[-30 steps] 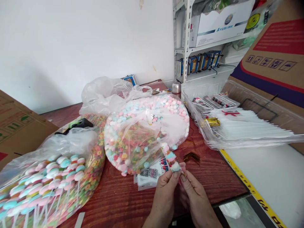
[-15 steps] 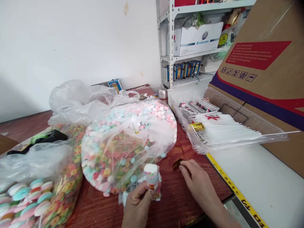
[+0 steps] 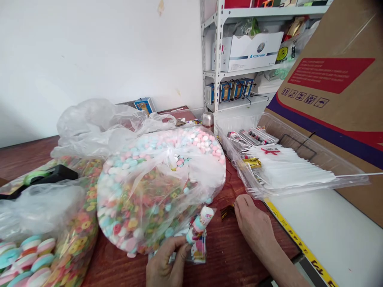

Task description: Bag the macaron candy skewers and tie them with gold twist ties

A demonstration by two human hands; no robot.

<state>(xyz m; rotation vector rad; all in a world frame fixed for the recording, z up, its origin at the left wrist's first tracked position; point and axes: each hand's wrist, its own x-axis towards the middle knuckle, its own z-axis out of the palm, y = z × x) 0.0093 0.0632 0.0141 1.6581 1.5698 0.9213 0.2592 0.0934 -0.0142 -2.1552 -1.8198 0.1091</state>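
My left hand (image 3: 167, 261) pinches the lower end of a candy skewer (image 3: 200, 225) of stacked marshmallows in a clear wrapper, tilted to the upper right. Printed clear packets (image 3: 198, 252) lie on the table beneath it. At the right, my right hand (image 3: 254, 221) has its fingers curled down on a small bunch of gold twist ties (image 3: 226, 211) on the table. Its fingertips are partly hidden, and how many ties it grips cannot be seen. Just beyond the left hand sits a big clear bag of pastel candies (image 3: 119, 207).
Left stand a bag of ring-shaped candies (image 3: 86, 223), striped marshmallows (image 3: 28, 263) and a black tape dispenser (image 3: 60, 175). A clear plastic tray (image 3: 299, 191) at right holds white sticks (image 3: 296, 167) and gold ties. Behind are a metal flask (image 3: 208, 120), a carton (image 3: 335, 40) and shelving (image 3: 219, 52).
My left hand has tipped the candy skewer from facing the camera to leaning right, so its side shows. My right hand has shifted slightly and curled more over the gold ties.
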